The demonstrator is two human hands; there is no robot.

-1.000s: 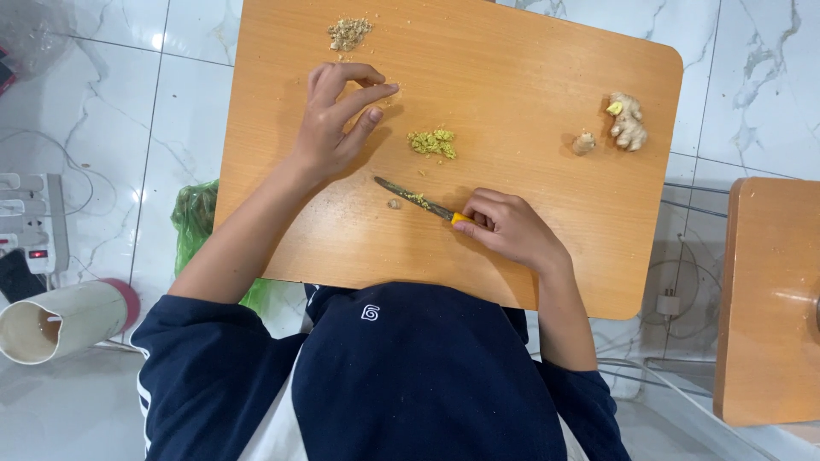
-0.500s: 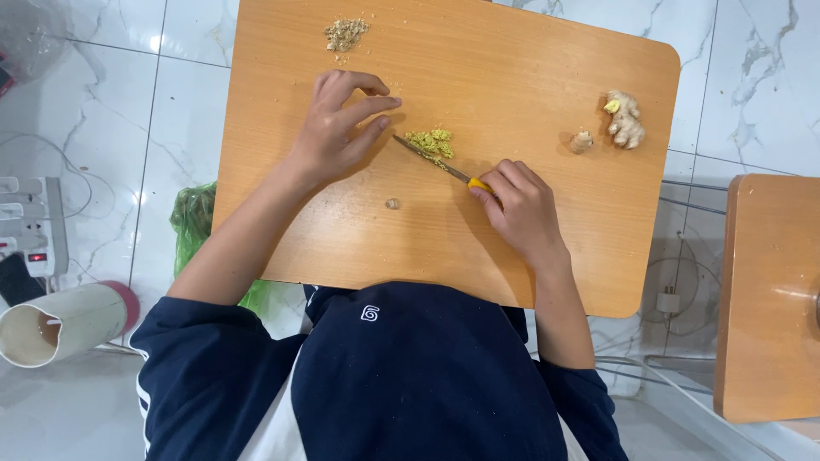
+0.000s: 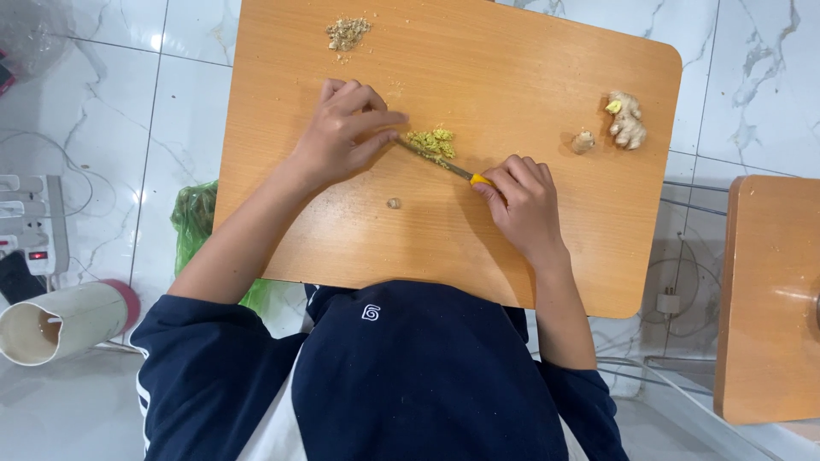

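The right grip (image 3: 523,198) covers most of the knife (image 3: 440,161) handle, so only a yellow tip shows. The bench (image 3: 512,68) runs past the top edge. The small bit (image 3: 394,203) lying alone is too tiny to identify.

Both forearms reach forward; left hand (image 3: 342,128) lies flat with fingers extended, right hand (image 3: 521,201) fisted.

A makeshift home kitchen corner.
A small wooden table (image 3: 359,248) stands on marble floor tiles (image 3: 111,128), ginger root (image 3: 626,119) near its right edge.
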